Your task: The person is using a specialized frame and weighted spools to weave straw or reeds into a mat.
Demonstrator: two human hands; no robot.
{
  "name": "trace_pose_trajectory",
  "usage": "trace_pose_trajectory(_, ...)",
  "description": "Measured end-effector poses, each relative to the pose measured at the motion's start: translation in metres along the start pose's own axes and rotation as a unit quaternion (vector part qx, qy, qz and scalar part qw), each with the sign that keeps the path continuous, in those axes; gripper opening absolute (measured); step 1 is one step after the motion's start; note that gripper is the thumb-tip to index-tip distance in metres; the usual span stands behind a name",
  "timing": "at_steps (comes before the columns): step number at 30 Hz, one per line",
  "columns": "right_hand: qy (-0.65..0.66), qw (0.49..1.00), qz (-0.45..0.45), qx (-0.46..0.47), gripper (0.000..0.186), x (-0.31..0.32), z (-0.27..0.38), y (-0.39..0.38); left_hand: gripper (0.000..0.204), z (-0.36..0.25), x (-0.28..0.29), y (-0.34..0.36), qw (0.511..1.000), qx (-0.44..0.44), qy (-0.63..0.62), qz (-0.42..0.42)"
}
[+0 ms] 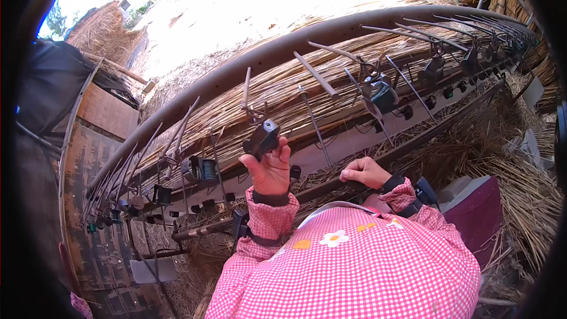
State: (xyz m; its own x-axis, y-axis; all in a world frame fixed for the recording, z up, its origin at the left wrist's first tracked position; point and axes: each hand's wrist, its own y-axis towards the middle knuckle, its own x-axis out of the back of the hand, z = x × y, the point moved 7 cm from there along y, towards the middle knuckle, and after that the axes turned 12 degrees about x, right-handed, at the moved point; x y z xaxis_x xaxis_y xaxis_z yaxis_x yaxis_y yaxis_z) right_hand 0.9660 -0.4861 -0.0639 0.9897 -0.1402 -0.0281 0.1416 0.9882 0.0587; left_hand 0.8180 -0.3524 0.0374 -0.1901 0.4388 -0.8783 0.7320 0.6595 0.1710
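My left hand (266,171) grips a dark spool holder (261,140) with a silver end, its thumb at the lower left and fingers curled at the right; the holder hangs below a wooden peg on the curved bar (266,50). To its right, lower down, my right hand (360,174) pinches with thumb and forefinger; whatever is between them is too small to make out. A spool of dark thread (383,97) hangs farther right, and another spool (207,170) hangs left of my left hand.
Rows of pegs, rods and small spools run along both sides. Behind lie bundled straw (319,65), a dark rail (455,118) and a sunlit straw-strewn area. Wooden boards (100,106) and dark sheeting (59,77) stand at left, a purple panel (475,224) at right.
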Motion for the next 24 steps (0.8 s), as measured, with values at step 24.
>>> trace_pose_trajectory(24, 0.284, 0.926, 0.240, -0.070, 0.024, 0.056, 0.063, -0.038, 0.030, 0.082, 0.055, -0.025, 0.285, 0.143, 0.779, -0.540)
